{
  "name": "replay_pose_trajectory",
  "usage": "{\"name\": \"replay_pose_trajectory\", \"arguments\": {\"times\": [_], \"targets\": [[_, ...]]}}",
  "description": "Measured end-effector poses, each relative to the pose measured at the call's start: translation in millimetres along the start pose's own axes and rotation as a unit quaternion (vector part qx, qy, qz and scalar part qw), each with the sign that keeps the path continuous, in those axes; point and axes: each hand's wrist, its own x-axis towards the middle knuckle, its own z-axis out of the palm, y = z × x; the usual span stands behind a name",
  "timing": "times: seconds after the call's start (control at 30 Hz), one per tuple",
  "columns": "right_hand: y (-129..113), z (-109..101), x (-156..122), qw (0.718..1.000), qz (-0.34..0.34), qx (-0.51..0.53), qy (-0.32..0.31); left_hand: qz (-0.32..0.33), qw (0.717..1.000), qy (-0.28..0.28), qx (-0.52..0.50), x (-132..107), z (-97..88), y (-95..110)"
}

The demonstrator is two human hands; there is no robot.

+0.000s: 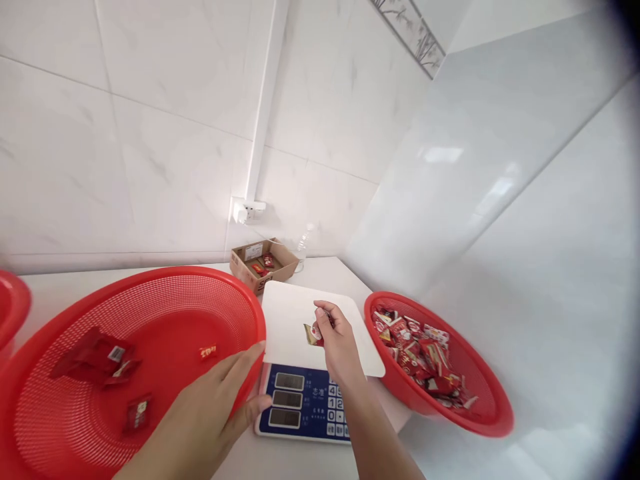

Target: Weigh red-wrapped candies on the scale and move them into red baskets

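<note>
My right hand point(339, 337) is closed on small wrapped candies point(314, 335) with red and gold wrappers, above the white plate point(287, 307) of a weighing scale. How many pieces it holds I cannot tell, as the fingers cover part of them. My left hand point(210, 407) is at the right rim of a large red plastic basket point(165, 283), its fingers stretched and the thumb apart. Whether it grips the rim or only rests there is unclear. In that basket lie several red wrapped pieces point(103, 357) and a small red packet point(208, 351) with yellow lettering.
A second red basket point(490, 417) full of wrapped candies point(420, 353) stands to the right. The scale's blue panel point(313, 403) faces me. Behind are a cardboard box point(245, 272) with a few red packets, a clear bottle point(305, 241) and a wall socket point(249, 211).
</note>
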Motion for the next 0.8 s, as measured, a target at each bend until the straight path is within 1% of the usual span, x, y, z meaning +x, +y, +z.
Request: {"name": "replay_pose_trajectory", "arguments": {"times": [0.07,0.13,0.2,0.23,0.3,0.4,0.47,0.6,0.67,0.73,0.8], "targets": [[-13,21,-19,0.999,-0.009,0.010,-0.049,-0.049,0.998,-0.011,-0.037,0,-5.8,10],[-23,37,-37,0.994,-0.035,-0.004,-0.101,-0.092,0.990,-0.016,-0.103,0,-9.6,14],[-30,48,-50,0.987,-0.050,-0.010,-0.152,-0.118,0.979,0.000,-0.168,0,-12.6,14],[-31,51,-54,0.984,-0.053,-0.008,-0.170,-0.120,0.974,0.009,-0.192,1,-14.1,14],[-31,55,-57,0.982,-0.053,0.006,-0.181,-0.118,0.965,0.020,-0.232,1,-17.2,13],[-27,57,-52,0.986,-0.036,0.043,-0.160,-0.100,0.961,0.017,-0.256,0,-22.4,11],[-24,58,-48,0.987,-0.015,0.061,-0.151,-0.094,0.967,0.027,-0.237,0,-26.9,9],[-21,63,-43,0.988,0.011,0.051,-0.145,-0.092,0.982,0.068,-0.149,0,-39.5,2],[-20,65,-43,0.986,0.019,0.045,-0.162,-0.094,0.986,0.090,-0.101,0,-46.4,-4],[-18,67,-42,0.980,0.015,0.045,-0.193,-0.108,0.987,0.105,-0.051,-1,-52.5,-10],[-15,69,-41,0.971,0.004,0.055,-0.231,-0.127,0.986,0.106,-0.003,-2,-57.4,-16]]}}
